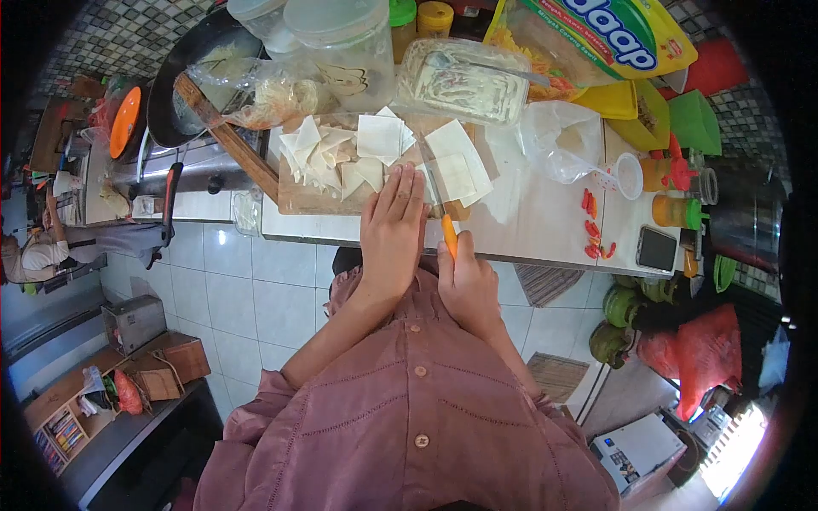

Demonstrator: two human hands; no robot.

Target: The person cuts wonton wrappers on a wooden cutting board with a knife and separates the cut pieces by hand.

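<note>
My left hand (394,228) lies flat, fingers together, pressing on a white wrapper sheet on the wooden cutting board (298,198). My right hand (464,285) grips a knife with an orange handle (448,234); its blade (434,192) runs up along the right side of my left fingers, over the sheet. A heap of cut white wrapper pieces (328,157) lies on the board to the left. Larger square sheets (460,162) rest to the right of the blade.
Red chillies (591,230) and a phone (657,249) lie on the white counter at right. A clear lidded container (464,81), plastic jars (345,47), a yellow snack bag (601,34) and a black wok (192,72) crowd the back. Green gas cylinders (618,319) stand on the floor.
</note>
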